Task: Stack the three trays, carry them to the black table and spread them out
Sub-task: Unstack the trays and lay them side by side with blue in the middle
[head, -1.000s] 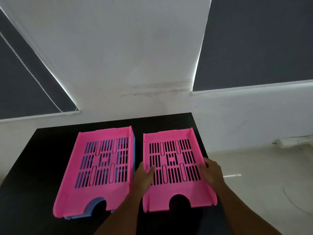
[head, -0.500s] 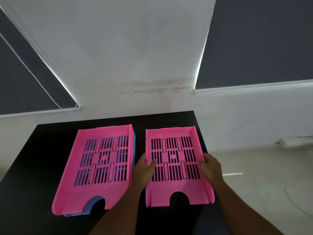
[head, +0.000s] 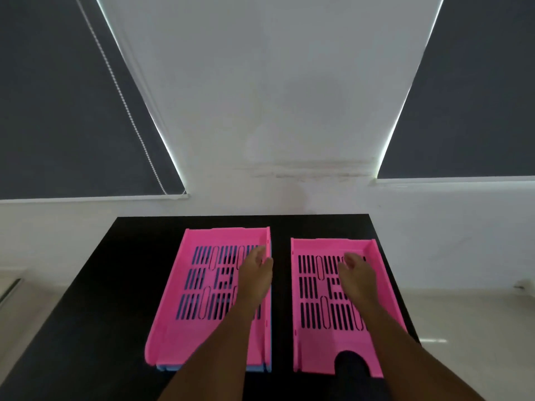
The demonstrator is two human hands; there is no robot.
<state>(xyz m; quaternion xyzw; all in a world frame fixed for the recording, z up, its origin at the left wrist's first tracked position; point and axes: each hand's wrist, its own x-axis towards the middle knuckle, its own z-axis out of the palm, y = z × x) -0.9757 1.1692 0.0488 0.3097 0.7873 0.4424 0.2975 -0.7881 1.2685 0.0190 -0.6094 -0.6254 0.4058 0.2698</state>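
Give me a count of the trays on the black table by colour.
Pink trays: 2, the left pink tray and the right pink tray.
Blue tray: 1, the blue tray, only its edges showing under the left pink one.
Total: 3 trays.

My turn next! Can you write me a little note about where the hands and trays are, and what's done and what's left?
Left hand: at the right wall of the left pink tray; grip unclear.
Right hand: over the right pink tray, open, holding nothing.
Both pink trays lie on the black table. A blue tray is under the left one.
Done: carried over, one tray set out.
Left: separate the left pink tray from the blue.
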